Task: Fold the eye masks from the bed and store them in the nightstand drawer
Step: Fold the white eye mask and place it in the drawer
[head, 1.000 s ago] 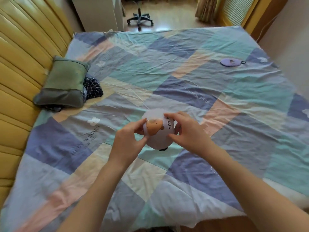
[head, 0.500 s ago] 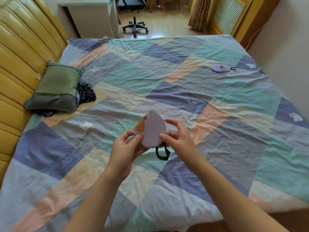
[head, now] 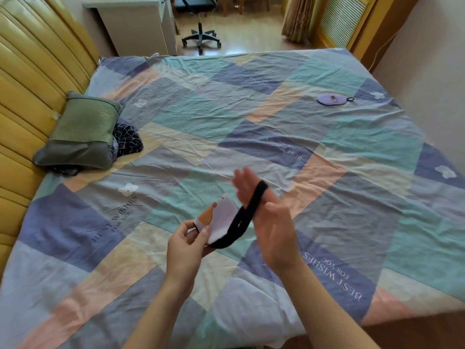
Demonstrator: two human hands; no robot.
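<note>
A folded lilac eye mask (head: 222,217) with an orange patch is pinched at its lower edge by my left hand (head: 187,244), held above the bed. Its black elastic strap (head: 247,214) runs up and loops over the spread fingers of my right hand (head: 266,215), which stretches it away from the mask. A second eye mask (head: 331,99), round and purple with a dark loop, lies flat on the far right part of the patchwork bedspread (head: 251,127). No nightstand or drawer shows in the head view.
A green-grey pillow (head: 80,132) rests against the yellow padded headboard (head: 27,96) at left, with dark checked cloth (head: 127,141) beside it. Beyond the bed stand a white cabinet (head: 136,23) and an office chair (head: 201,36). A wall runs along the right.
The mask went from being held by both hands to being pinched by the left hand alone. My right hand has pulled the black strap out and up over its fingers.
</note>
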